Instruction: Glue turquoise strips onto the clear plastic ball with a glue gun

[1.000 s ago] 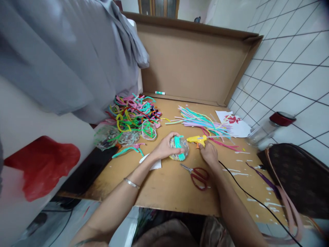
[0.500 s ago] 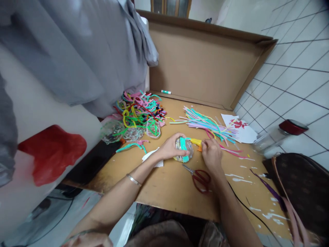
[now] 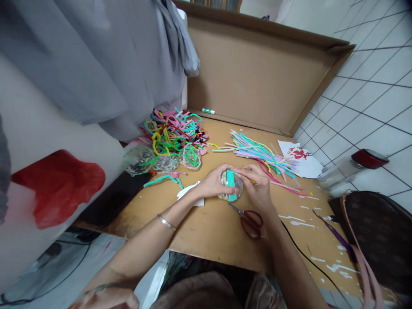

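Note:
My left hand (image 3: 216, 182) is wrapped around a clear, round plastic piece (image 3: 237, 189), its thumb across the front. A band of turquoise pipe cleaners (image 3: 231, 178) runs over that piece. The fingers of my right hand (image 3: 255, 184) are pinched together at the band's upper right end, touching the piece. A little yellow, apparently of the glue gun (image 3: 252, 181), shows under these fingers; the rest is hidden. Red-handled scissors (image 3: 249, 219) lie just below, on the table. White paper (image 3: 189, 195) lies partly beneath my left wrist.
Tangled pipe cleaners (image 3: 175, 133) and clear round pieces (image 3: 165, 164) lie at the left, straight pipe cleaners (image 3: 260, 150) behind my hands. A glass bottle (image 3: 341, 176) and brown bag (image 3: 373, 236) stand right. A black cord (image 3: 299, 244) crosses the table; cardboard (image 3: 251, 77) stands behind.
My right hand has moved left and up from beside the round piece to the turquoise band's end. The yellow glue gun, plainly visible before, is now mostly hidden. My left hand keeps its hold.

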A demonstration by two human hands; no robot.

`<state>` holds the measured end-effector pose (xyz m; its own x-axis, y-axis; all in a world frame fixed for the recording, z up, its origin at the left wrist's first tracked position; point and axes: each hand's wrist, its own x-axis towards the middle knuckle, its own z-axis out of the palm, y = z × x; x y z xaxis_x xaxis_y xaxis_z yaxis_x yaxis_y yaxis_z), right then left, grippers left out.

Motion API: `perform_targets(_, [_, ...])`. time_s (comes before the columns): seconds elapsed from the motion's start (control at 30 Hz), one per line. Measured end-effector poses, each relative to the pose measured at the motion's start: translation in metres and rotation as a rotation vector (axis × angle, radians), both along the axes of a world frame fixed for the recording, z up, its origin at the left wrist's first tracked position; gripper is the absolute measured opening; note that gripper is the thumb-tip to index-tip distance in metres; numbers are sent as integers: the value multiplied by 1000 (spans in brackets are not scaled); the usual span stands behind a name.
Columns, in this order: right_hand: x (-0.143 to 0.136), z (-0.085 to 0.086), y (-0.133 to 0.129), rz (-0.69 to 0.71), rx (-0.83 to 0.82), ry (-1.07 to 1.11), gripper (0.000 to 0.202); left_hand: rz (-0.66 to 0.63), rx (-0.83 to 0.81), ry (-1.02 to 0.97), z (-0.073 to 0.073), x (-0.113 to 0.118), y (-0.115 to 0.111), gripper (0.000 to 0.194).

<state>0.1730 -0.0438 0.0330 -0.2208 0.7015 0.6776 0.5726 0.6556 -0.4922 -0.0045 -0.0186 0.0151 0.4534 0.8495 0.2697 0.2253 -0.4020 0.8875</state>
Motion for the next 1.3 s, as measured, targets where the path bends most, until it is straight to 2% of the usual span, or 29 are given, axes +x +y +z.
perform_targets(0.23, [-3, 1, -2, -45, 3, -43, 20, 9, -6, 20, -1, 0, 1, 58])
perform_targets(0.37, [-7, 1, -7, -86, 3, 56, 16, 7, -12, 16, 1, -1, 1, 55])
perform_targets(0.6, [-11, -8, -13, -93, -184, 296, 11, -9, -14, -5, 1, -2, 1, 52])
perform_targets(0.73, [-10, -14, -13, -82, -249, 364, 10, -6, -18, -6, 0, -2, 1, 53])
perform_targets(1.3, [-11, -17, -15, -47, -240, 336, 10, -3, 10, 13, 0, -2, 1, 52])
